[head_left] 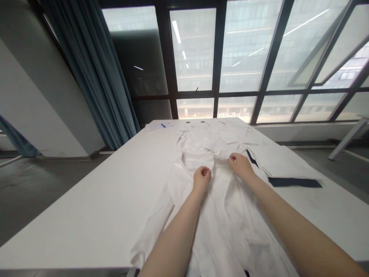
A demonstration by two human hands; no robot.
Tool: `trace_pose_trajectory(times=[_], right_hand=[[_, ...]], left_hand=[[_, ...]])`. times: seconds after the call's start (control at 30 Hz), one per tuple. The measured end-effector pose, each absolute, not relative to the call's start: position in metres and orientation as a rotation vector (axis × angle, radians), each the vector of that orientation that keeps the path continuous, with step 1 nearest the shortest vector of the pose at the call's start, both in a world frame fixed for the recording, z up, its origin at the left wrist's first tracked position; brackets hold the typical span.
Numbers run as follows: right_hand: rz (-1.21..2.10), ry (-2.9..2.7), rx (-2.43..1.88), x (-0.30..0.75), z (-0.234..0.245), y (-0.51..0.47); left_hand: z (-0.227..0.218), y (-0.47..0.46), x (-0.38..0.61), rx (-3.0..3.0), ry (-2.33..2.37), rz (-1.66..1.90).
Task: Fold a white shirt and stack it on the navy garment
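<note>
A white coat [217,219] lies spread on the table, its collar end pointing away from me. One of its sleeves [152,223] stretches down on the left, and a pocket [259,254] shows low on the right. My right hand [240,165] is closed in a pinch on the coat's upper edge, pulling the cloth slightly up. Lower and to the left, my left hand [201,179] is also closed, its curled fingers at the coat's front edge. The fingertips hide the exact bit of cloth in each hand.
Folded white cloth [288,161] lies to the right, with a dark strip [295,182] and a shorter dark strip [252,157] beside it. More crumpled white fabric [230,132] covers the far end. A blue pen [163,125] rests on paper at the far left.
</note>
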State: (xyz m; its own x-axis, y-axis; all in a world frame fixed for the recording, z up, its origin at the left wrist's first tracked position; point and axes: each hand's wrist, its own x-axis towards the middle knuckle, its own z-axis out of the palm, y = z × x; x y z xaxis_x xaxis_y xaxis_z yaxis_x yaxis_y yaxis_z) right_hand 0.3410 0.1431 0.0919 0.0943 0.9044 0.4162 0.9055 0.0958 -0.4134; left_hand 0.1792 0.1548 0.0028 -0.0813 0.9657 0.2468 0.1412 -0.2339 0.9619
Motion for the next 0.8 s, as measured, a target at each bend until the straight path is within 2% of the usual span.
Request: trace_pose_trajectory(times=[0.13, 0.23, 0.4, 0.8], right_hand=[[0.729, -1.719, -1.601, 0.324, 0.063, 0.150], [1.009, -1.542, -1.392, 0.313, 0.034, 0.151], [1.164, -1.308, -1.240, 0.307, 0.012, 0.150], [1.296, -1.246, -1.163, 0.309, 0.005, 0.153]], left_hand=[[0.010, 0.154, 0.180, 1.272, 1.131, 1.329], [0.011, 0.154, 0.178, 1.251, 1.080, 1.303], [0.009, 0.155, 0.177, 1.270, 1.056, 1.269], [0.002, 0.158, 0.179, 1.323, 1.097, 1.231]])
